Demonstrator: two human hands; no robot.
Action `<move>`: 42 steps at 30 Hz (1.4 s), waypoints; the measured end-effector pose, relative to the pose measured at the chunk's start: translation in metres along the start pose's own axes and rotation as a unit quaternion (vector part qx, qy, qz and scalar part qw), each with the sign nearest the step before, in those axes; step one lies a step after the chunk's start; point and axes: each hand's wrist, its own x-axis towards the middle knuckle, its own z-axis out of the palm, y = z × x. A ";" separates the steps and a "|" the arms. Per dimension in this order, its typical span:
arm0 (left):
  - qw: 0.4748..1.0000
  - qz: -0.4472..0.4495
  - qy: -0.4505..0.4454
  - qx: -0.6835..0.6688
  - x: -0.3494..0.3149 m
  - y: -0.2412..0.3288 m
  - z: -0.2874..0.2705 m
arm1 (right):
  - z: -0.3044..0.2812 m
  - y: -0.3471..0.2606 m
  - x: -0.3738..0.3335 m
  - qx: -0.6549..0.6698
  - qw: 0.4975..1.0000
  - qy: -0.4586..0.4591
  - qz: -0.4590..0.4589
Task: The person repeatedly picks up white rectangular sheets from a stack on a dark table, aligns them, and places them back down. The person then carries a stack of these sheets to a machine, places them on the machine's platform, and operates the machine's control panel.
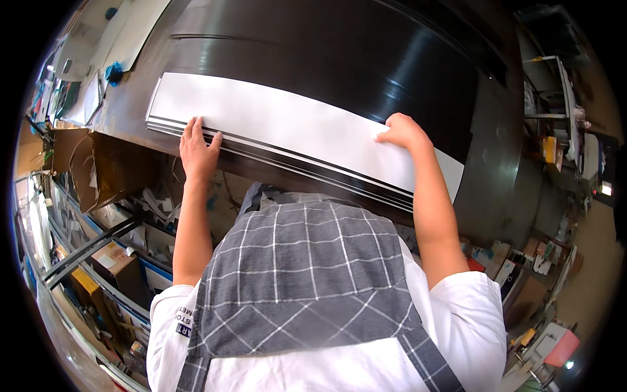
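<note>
A long white strip of sheet material (274, 114) lies across the table in front of me, on top of a stack of black and white strips (307, 171) whose layered edges show along the near side. My left hand (198, 151) is open at the stack's near edge toward the left end, fingertips on the white surface and thumb apart. Toward the right, my right hand (406, 132) has its fingers bent at the far edge of the white strip, with the thumb on its top face. Its other fingertips are hidden.
Beyond the strip spreads a large glossy black sheet (313, 62) on the dark table (127, 108). A blue crumpled item (113, 73) sits at the far left. Below left are a brown cardboard box (111, 166) and a rack with cartons (112, 258). Shelving (548, 88) stands right.
</note>
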 end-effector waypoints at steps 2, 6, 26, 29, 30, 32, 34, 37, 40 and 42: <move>1.000 0.007 -0.005 0.009 0.003 0.000 0.003 | 0.006 0.001 -0.002 -0.022 0.998 0.042 0.037; 0.999 0.029 0.000 0.017 0.006 -0.007 0.008 | 0.019 0.007 -0.028 -0.086 0.979 0.157 0.094; 0.986 0.030 -0.081 0.142 0.035 0.071 0.047 | 0.126 0.140 -0.073 0.101 0.876 0.405 0.242; 0.989 -0.022 -0.053 0.134 0.070 0.034 0.043 | 0.137 0.161 -0.066 0.026 0.860 0.462 0.213; 0.992 -0.041 -0.039 0.115 0.079 0.029 0.041 | 0.142 0.170 -0.064 0.013 0.856 0.473 0.206; 0.988 -0.078 -0.046 0.123 0.098 0.017 0.033 | 0.151 0.182 -0.065 -0.002 0.864 0.456 0.216; 0.985 -0.111 -0.045 0.121 0.111 0.004 0.020 | 0.157 0.184 -0.072 -0.030 0.870 0.429 0.242; 0.984 -0.143 -0.016 0.106 0.125 -0.024 0.016 | 0.163 0.197 -0.073 -0.050 0.871 0.431 0.230; 0.981 -0.160 -0.007 0.106 0.139 -0.046 0.012 | 0.165 0.195 -0.072 -0.055 0.870 0.437 0.221; 0.983 -0.148 0.006 0.107 0.146 -0.057 0.029 | 0.166 0.197 -0.075 -0.036 0.881 0.417 0.221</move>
